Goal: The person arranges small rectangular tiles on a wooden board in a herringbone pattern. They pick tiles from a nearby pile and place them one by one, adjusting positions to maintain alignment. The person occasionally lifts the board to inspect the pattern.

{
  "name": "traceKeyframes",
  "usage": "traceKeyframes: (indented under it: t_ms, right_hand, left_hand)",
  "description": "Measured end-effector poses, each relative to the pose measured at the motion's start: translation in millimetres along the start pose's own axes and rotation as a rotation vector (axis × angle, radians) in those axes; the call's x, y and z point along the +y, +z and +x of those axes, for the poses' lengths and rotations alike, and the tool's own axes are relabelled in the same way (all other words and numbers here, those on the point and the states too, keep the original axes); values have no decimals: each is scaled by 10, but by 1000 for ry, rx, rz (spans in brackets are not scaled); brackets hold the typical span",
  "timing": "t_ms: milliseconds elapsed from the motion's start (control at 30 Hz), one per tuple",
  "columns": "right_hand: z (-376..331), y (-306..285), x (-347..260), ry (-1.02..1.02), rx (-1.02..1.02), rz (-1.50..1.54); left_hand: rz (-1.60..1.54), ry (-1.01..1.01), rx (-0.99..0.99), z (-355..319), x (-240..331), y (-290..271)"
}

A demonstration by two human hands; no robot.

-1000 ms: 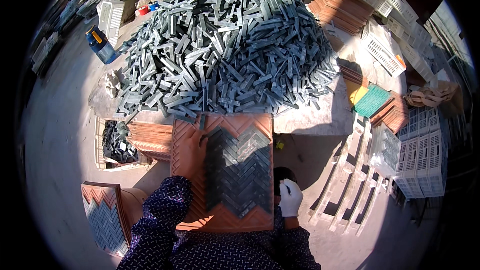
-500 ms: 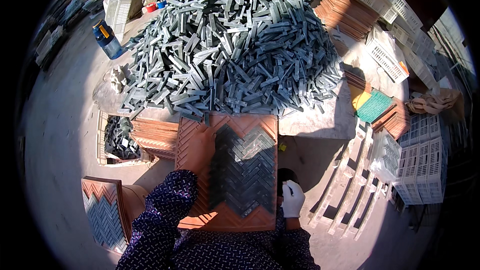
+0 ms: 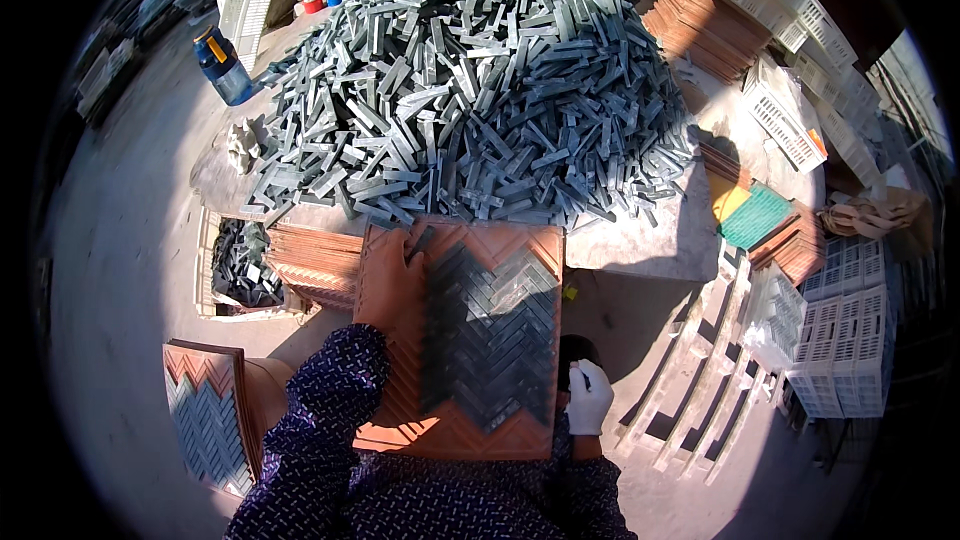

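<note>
Head view: orange tray (image 3: pixel 400 437) in front of torso, part-filled w/ dark herringbone strips (image 3: pixel 490 350); strip pile (image 3: pixel 470 90) on table (image 3: pixel 650 248) just past tray's far edge. Bare L hand (image 3: pixel 391 280) on tray's far-left part, fingers half-bent, single strip (image 3: pixel 424 239) by thumb; can't tell if gripped. White-gloved R hand (image 3: pixel 590 400) just R of tray, curled; can't tell if holding anything.

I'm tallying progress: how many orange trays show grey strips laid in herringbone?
2: one tray under the left hand, a second tray at the picture's lower left. More may be hidden behind the second.
</note>
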State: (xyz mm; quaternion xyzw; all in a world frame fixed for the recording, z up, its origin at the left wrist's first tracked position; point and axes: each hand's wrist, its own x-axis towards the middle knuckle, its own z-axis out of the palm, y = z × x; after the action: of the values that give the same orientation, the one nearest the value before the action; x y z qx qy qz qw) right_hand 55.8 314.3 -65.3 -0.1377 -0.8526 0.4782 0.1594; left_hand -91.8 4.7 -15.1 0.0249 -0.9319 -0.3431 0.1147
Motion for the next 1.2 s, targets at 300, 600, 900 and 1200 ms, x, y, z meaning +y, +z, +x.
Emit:
traceKeyframes:
  t_ms: [300, 600, 900, 1200]
  right_hand:
    - [0, -11, 41, 50, -17, 16]
    - [58, -136, -425, 241, 76, 260]
    - [9, 186, -848, -44, -212, 55]
    - [316, 753, -1367, -412, -513, 65]
  left_hand:
    - [-138, 176, -273, -1271, -321, -795]
    - [-288, 209, -375, -1630, -421, -943]
    - [-197, 48, 71, -1616, -355, -892]
    - [-244, 92, 166, -1188, -445, -679]
